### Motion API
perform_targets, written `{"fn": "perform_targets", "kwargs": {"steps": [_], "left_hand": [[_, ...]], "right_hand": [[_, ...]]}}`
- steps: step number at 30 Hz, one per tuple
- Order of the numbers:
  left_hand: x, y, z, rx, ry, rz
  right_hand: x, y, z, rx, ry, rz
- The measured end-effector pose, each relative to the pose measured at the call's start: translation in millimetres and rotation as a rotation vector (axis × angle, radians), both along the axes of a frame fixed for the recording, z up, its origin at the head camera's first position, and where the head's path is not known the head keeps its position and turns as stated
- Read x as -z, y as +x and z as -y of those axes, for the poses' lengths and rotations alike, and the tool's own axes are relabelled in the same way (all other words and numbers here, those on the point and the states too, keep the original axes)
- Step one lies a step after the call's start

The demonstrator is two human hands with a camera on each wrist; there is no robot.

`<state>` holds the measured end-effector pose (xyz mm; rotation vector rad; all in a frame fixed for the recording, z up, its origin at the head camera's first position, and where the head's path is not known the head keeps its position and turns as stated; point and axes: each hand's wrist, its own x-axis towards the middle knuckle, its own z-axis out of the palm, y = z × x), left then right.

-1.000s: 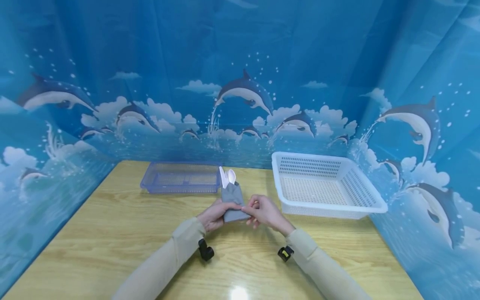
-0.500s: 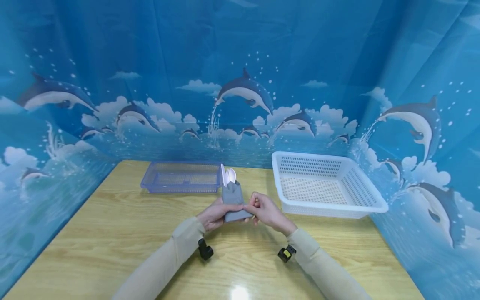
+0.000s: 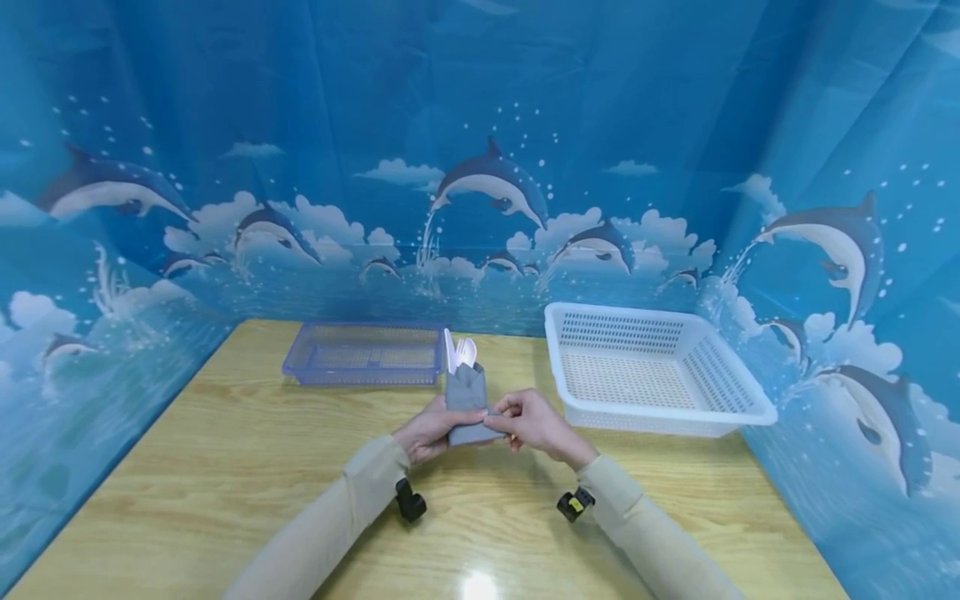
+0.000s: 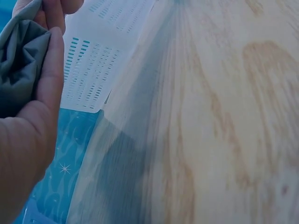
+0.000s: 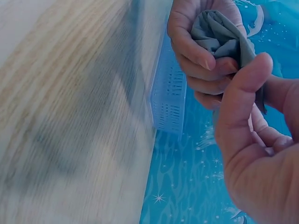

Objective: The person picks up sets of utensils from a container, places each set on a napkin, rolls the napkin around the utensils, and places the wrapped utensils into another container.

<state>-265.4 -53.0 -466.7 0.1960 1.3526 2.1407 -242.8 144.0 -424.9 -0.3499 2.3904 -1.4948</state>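
Observation:
A grey cloth napkin (image 3: 467,390) is wrapped around a white plastic knife (image 3: 449,350), a fork (image 3: 461,348) and a spoon (image 3: 468,352), whose upper ends stick out of its top. My left hand (image 3: 432,428) grips the wrapped bundle from the left, thumb across its front. From the right, my right hand (image 3: 534,427) pinches a loose edge of the napkin between thumb and fingers. In the right wrist view the left fingers (image 5: 196,53) curl around the rolled napkin (image 5: 222,35). The bundle's back is hidden.
Behind the bundle to the left sits a purple mesh basket (image 3: 367,379). A larger white perforated basket (image 3: 660,414) stands to the right. Both rest on the wooden table (image 3: 262,467), with a dolphin-print curtain (image 3: 337,108) behind and at the sides.
The bundle has shifted very slightly right, with its cutlery tips turned a little more upright. My right hand has stayed at the napkin's edge, its fingers moving slightly.

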Motion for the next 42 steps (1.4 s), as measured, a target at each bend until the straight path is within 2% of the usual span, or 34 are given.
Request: {"fn": "perform_targets", "kwargs": {"steps": [8, 15, 21, 28, 36, 42], "left_hand": [[2.1, -1.1, 1.1, 0.037, 0.008, 0.0], [4.0, -0.6, 1.3, 0.038, -0.018, -0.011], [6.4, -1.4, 1.7, 0.019, -0.049, 0.003], [3.9, 0.0, 2.5, -0.003, -0.057, -0.003], [5.4, 0.0, 1.6, -0.015, -0.069, -0.007], [4.6, 1.5, 1.8, -0.011, -0.048, -0.014]], "right_hand": [[0.9, 3.0, -6, 0.027, -0.026, 0.042], [2.3, 4.9, -6, 0.0, -0.028, 0.047], [5.2, 7.3, -6, -0.024, -0.012, 0.026], [4.1, 11.1, -3, -0.018, -0.029, -0.002], [4.8, 12.7, -4, -0.015, -0.054, 0.018], [12.1, 9.5, -5, -0.021, -0.03, -0.032]]}}
